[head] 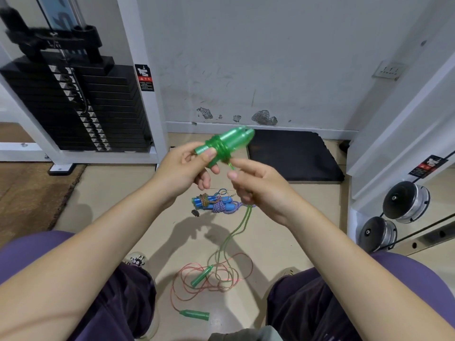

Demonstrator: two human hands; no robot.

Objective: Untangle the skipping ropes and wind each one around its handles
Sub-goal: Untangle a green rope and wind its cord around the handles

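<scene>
left hand (187, 166): curled round the pair of green handles (225, 143), thumb on top, fingers underneath; firm hold on the near ends
green handles: two side by side, held in the air; long axis slants up and right away from the grip, free ends point toward the wall (270, 57)
wound coils: several turns of green rope (242, 223) sit round the handles just past the thumb
right hand (256, 185): just right of and below the left-hand grip; thumb and forefinger pinch the green rope where it leaves the coils, other fingers loosely curled
green rope: hangs down from the pinch to the floor (123, 193), slack
red rope (197, 279): loose loops on the floor well below both hands, between the knees; its two green handles lie there too, one tilted, one near flat
blue bundle (211, 201): on the floor under the hands, blue handles with rope wound round; exact ropes hard to tell
containers: cannot see any
</scene>
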